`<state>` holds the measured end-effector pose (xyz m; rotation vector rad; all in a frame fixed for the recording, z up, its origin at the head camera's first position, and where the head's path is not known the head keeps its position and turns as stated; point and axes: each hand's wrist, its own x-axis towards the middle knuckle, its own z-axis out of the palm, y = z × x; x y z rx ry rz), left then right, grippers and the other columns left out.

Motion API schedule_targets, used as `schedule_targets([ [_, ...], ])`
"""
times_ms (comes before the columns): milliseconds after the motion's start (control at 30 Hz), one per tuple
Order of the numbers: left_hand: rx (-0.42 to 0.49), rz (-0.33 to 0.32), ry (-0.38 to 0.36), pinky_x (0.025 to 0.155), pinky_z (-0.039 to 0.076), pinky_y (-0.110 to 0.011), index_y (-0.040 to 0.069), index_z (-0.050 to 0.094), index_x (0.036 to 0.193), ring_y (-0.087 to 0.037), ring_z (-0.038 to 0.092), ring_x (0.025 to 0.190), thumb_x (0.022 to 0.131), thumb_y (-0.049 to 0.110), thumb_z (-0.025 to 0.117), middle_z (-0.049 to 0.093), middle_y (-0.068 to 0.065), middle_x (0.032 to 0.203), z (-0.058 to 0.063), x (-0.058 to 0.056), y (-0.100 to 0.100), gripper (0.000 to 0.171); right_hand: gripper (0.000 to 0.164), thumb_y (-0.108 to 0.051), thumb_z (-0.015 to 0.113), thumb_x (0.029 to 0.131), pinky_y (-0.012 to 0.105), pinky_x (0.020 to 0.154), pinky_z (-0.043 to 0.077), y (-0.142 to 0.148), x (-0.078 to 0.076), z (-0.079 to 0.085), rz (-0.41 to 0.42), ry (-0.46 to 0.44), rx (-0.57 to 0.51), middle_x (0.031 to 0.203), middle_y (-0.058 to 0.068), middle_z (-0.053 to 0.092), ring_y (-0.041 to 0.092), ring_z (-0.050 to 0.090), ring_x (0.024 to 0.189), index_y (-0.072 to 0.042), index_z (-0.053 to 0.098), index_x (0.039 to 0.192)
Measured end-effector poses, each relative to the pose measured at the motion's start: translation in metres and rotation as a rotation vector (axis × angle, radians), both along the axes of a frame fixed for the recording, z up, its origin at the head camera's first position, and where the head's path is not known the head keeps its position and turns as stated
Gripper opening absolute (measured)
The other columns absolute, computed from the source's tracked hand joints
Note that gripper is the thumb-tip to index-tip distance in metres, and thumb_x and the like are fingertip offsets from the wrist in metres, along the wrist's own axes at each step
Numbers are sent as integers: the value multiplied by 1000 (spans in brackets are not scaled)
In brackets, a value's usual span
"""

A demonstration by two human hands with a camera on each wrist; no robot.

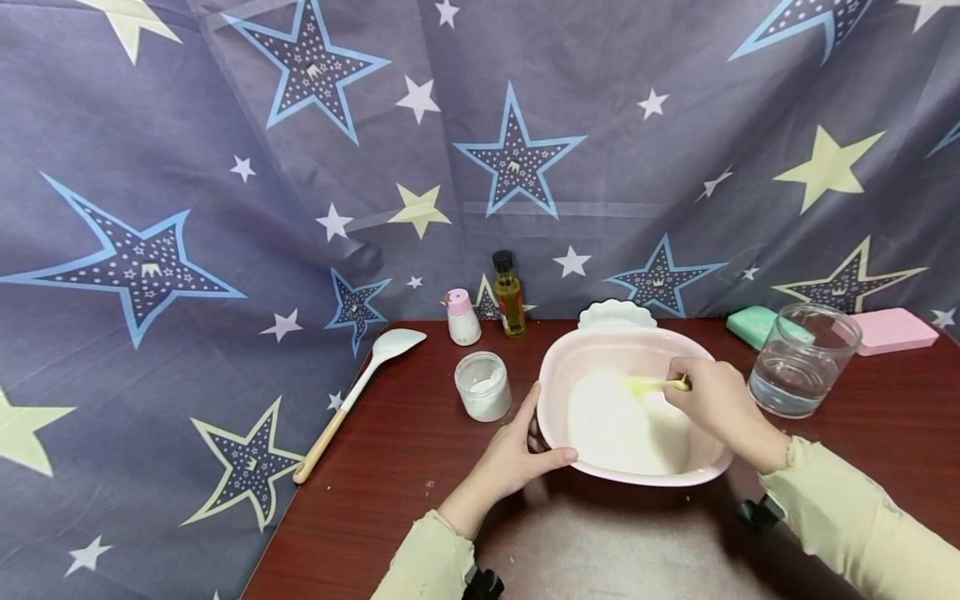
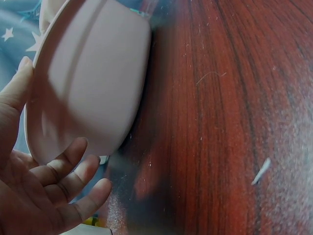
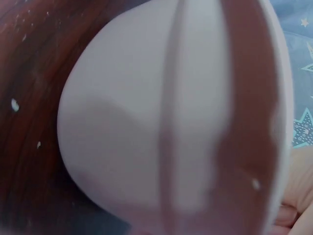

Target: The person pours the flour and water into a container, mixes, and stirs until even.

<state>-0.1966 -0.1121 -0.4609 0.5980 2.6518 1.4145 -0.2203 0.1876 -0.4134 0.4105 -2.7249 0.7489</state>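
In the head view a pale pink oval basin (image 1: 600,352) stands on the table with a smooth white mass (image 1: 611,421) inside. My left hand (image 1: 510,458) holds the basin's left end, thumb at the front rim and a finger along the side. From the left wrist, the other fingers (image 2: 63,188) curve loosely beside the basin's outer wall. My right hand (image 1: 708,398) reaches over the right rim and grips a slim yellow utensil (image 1: 641,384), whose end meets the white mass. In the right wrist view the basin wall (image 3: 122,98) hides most of that hand.
Left of the basin are a jar of white powder (image 1: 483,396), a pink-capped shaker (image 1: 463,321), an oil bottle (image 1: 511,300) and a white ladle (image 1: 367,375). Behind stands a white scalloped dish (image 1: 617,313). To the right are a glass of water (image 1: 798,375), a green block (image 1: 750,325) and a pink block (image 1: 896,331).
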Motion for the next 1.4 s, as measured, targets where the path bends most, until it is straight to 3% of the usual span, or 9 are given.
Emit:
schedule_targets([
  [233,-5,3,-6,67,48,-23,15,17,157,-9,60,72,79,39,81,64,-4,88,0,1,0,104,18,-7,68,75,32,52,30,18,7,9,17,-47,50,57,-5,40,16,40,55,-16,56,65],
  [633,-13,6,-11,67,48,-23,14,17,157,-9,61,72,79,39,81,65,-7,88,1,0,0,104,24,-10,74,75,25,51,30,44,21,24,152,-156,70,57,-11,40,6,38,55,-23,56,65],
  [800,-9,1,-3,67,48,-23,15,16,157,-9,61,72,80,39,81,65,-6,88,0,0,0,104,24,-9,74,76,23,47,31,48,26,27,229,-247,22,55,-13,42,2,38,52,-22,58,65],
  [967,-12,-3,4,67,49,-23,14,16,157,-9,61,72,79,38,81,64,-4,87,0,-1,-1,104,23,-8,75,78,21,48,33,48,27,25,362,-340,-46,56,-15,42,0,38,53,-21,60,67],
  [1133,-14,-3,-1,68,49,-23,14,16,157,-9,61,73,80,38,81,64,-3,87,2,-1,0,104,22,-6,74,81,21,48,32,45,26,20,499,-348,-134,59,-17,43,-2,38,56,-18,60,69],
  [1267,-16,-1,-8,68,49,-23,15,16,157,-9,61,73,80,39,80,63,-3,88,3,0,0,103,21,-4,73,83,20,47,35,37,26,15,554,-364,-200,62,-17,50,-3,42,56,-17,61,72],
  [1400,-19,-1,-5,68,48,-23,15,17,157,-8,60,73,80,38,81,63,-5,88,2,-1,0,103,22,-6,73,84,19,48,39,26,27,8,581,-316,-218,62,-18,52,-4,43,56,-19,61,71],
])
